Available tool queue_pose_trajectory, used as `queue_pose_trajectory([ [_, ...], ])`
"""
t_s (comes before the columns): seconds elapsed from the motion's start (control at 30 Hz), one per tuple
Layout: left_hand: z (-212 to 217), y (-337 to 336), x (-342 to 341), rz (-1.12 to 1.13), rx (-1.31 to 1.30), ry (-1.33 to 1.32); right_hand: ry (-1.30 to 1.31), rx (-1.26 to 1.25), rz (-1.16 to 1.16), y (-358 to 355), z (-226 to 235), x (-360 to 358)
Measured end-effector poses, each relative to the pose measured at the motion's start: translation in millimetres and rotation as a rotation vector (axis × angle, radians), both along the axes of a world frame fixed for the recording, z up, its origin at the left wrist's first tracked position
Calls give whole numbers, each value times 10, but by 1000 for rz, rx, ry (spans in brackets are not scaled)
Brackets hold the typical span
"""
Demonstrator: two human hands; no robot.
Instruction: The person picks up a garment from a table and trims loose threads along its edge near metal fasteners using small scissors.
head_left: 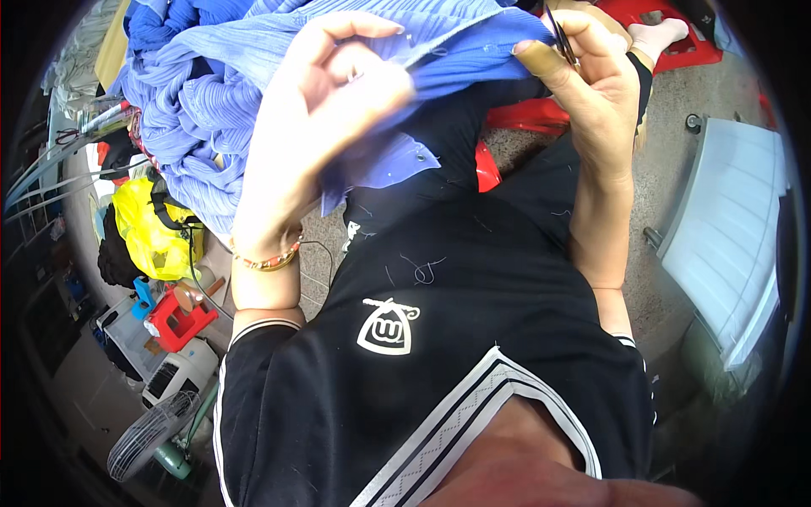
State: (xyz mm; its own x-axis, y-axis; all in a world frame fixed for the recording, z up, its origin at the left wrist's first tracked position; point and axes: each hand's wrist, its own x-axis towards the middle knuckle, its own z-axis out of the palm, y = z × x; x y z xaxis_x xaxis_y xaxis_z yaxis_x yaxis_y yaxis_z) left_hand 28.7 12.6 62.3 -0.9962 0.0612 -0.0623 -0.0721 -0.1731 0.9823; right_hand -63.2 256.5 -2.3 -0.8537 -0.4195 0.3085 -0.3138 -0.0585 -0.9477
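Observation:
A blue pleated garment stretches between my two hands, its edge raised in front of me. My left hand is closed on the cloth with curled fingers; its thumb is smeared by motion. Slim black thread snips sit in my right hand, whose thumb and fingertips also touch the right end of the cloth. A lighter flap with a small dark snap or button hangs below my left hand. The large heap of blue pleated cloth lies beyond and to the left.
Red plastic stools stand at the far right. A pale blue panel on casters is to the right. At left are a yellow bag, a red plastic stool and a fan. Another person's foot shows at the upper right.

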Motion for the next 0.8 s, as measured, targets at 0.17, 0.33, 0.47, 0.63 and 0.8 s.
queue_pose_trajectory([
  [0.17,119,-36,95,75,-417,-28,-17,-24,-23,-2,50,111],
  [0.33,166,-121,60,66,-430,-8,0,-32,8,107,153,129],
  [0.47,220,-155,25,31,-358,-112,19,13,-41,190,224,111],
  [0.63,230,-237,75,-69,-276,-199,34,-1341,432,-304,-274,-218],
  [0.8,150,-423,66,-129,-364,-176,20,-1382,475,-325,-241,-234],
])
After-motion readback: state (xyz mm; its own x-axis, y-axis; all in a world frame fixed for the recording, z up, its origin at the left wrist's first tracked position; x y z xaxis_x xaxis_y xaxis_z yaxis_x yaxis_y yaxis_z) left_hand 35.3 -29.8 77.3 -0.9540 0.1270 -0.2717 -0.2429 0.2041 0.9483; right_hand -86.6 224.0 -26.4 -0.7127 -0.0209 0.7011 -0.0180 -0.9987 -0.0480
